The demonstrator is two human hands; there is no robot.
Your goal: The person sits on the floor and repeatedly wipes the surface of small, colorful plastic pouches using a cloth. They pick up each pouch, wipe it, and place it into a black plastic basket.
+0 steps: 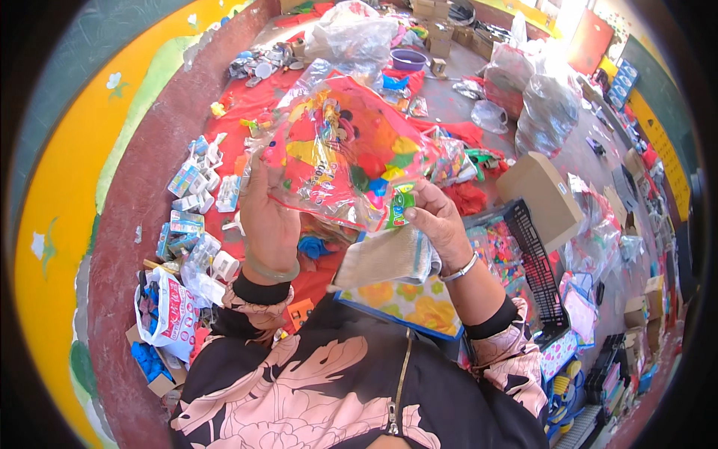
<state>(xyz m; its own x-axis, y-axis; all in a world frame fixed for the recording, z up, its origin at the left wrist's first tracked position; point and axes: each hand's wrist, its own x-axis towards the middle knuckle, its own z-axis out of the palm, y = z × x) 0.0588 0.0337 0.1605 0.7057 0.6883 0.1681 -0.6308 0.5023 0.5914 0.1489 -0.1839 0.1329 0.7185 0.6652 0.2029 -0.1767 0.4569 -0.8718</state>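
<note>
A clear plastic bag (351, 142) printed in red with colourful patches is stretched between my two hands, with small coloured pieces showing through it. My left hand (265, 224) grips its left edge, the fingers partly hidden by the film. My right hand (441, 224) pinches the lower right corner beside a green label (402, 206). Just under that hand a folded grey cloth (389, 258) hangs or rests; whether the fingers also hold it I cannot tell. Below the cloth, a yellow flower-patterned piece (419, 307) with a blue border lies against my lap.
Boxed white items (191, 176) and a white carrier bag (168, 314) lie along the left wall. A black crate (535, 262) and cardboard box (538, 202) stand at right. Farther off are a purple basin (408, 60) and large clear sacks (550, 112).
</note>
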